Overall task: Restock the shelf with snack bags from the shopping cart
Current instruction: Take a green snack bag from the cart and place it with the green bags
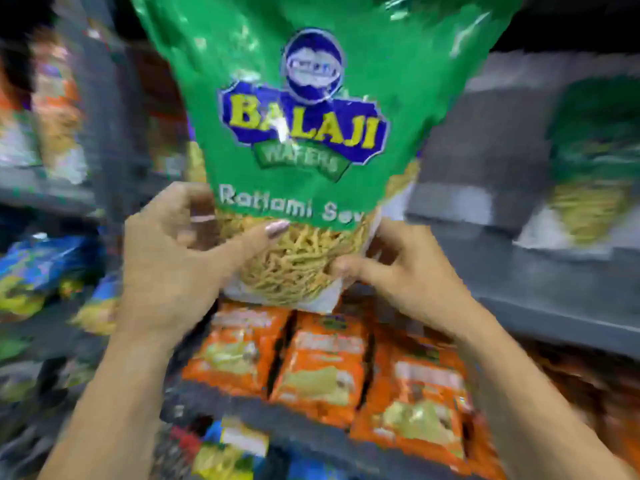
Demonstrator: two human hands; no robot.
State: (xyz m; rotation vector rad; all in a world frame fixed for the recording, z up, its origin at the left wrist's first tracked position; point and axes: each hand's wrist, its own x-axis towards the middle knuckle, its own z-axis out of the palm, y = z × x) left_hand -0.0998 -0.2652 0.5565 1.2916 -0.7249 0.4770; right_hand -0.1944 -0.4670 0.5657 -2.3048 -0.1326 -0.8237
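A large glossy green plastic snack bag (304,133), printed "Balaji Wafers Ratlami Sev", shows thin yellow sev strands through its clear lower window. Below it, orange snack packets (322,368) stand in a row on a grey metal shelf (540,296); another green bag (592,161) sits to the right. The left hand (173,258) and right hand (401,268) each have their grip clamped on the bag's bottom corners, holding it upright in front of the shelves.

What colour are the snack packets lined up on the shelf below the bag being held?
Orange packets, seen in the head view, under the green bag.
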